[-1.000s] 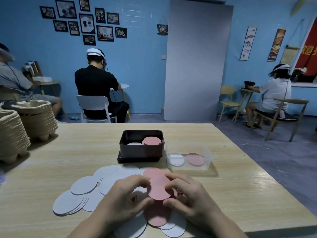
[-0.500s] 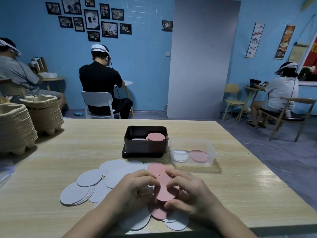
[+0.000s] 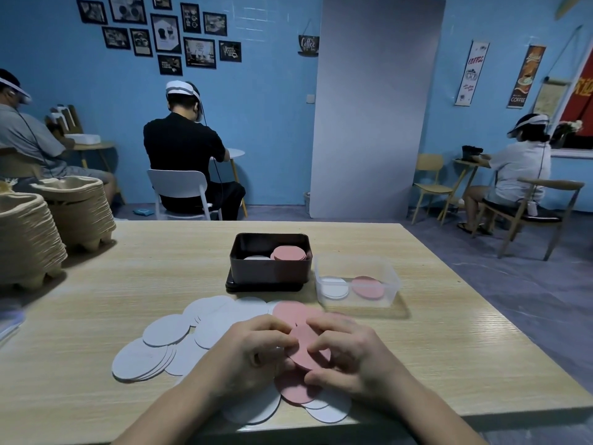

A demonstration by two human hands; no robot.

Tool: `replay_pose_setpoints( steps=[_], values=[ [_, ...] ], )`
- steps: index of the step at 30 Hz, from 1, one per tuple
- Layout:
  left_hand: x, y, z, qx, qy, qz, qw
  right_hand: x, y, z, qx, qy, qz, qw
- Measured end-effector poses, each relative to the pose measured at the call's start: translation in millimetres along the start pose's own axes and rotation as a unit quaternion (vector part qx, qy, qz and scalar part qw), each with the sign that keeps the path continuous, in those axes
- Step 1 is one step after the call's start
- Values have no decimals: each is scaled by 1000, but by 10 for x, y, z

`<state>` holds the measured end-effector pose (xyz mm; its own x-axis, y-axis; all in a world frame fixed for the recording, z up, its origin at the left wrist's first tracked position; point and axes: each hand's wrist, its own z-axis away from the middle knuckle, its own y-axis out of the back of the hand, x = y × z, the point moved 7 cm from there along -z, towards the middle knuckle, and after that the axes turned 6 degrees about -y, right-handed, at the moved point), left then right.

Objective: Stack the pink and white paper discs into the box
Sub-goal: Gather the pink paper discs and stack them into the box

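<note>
Both hands hold a small bundle of pink discs point(image 3: 305, 343) just above the table's near edge. My left hand point(image 3: 253, 351) pinches its left rim and my right hand point(image 3: 349, 354) curls round its right side. More pink discs point(image 3: 295, 388) lie underneath, among loose white discs point(image 3: 167, 330) fanned out to the left. Behind them stands the dark box point(image 3: 269, 271), holding a pink stack point(image 3: 288, 253) at the right and a lower white stack point(image 3: 256, 257) at the left.
A clear plastic tub point(image 3: 356, 284) right of the dark box holds a white and a pink disc. Two tall piles of pulp trays point(image 3: 29, 239) fill the table's left side. The table's right edge point(image 3: 481, 319) drops to the floor. People sit at the far wall.
The view has tilted slightly. Both hands stay on the pink discs, with the fingers shifted a little round the bundle.
</note>
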<state>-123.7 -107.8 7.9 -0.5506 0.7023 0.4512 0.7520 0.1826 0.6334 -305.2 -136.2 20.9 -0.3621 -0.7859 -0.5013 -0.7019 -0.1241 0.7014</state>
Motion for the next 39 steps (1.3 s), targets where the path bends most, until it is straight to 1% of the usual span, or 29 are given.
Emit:
replay_pose_setpoints(
  steps=[4, 6, 10, 14, 17, 22, 26, 29, 33, 36, 39],
  values=[
    [89, 22, -33, -15, -16, -7, 1000, 62, 24, 26, -3, -41, -18, 999],
    [96, 44, -32, -27, -2, -8, 1000, 99, 41, 44, -3, -55, -22, 998],
    [91, 45, 0, -63, 21, -49, 997, 154, 119, 106, 2, -64, -1, 998],
    [142, 6, -7, -100, 10, -90, 991, 273, 175, 202, 22, -103, -49, 993],
    [182, 10, -19, -108, 3, -101, 989, 283, 153, 212, 26, -102, -25, 994],
    [159, 2, -7, -103, 23, -107, 989, 254, 184, 206, 30, -100, 35, 994],
    [140, 8, -1, -97, 25, -78, 992, 249, 194, 206, 40, -111, 16, 993],
    [143, 30, 1, -74, 28, -54, 995, 275, 199, 204, 57, -121, -5, 991],
    [154, 86, 2, -29, 34, -27, 999, 256, 215, 200, 72, -107, 41, 991],
    [170, 117, -8, -10, 33, -32, 999, 228, 178, 190, 47, -92, 43, 994],
    [148, 114, -9, -14, 32, -56, 998, 220, 124, 193, 13, -72, 70, 995]
  ],
)
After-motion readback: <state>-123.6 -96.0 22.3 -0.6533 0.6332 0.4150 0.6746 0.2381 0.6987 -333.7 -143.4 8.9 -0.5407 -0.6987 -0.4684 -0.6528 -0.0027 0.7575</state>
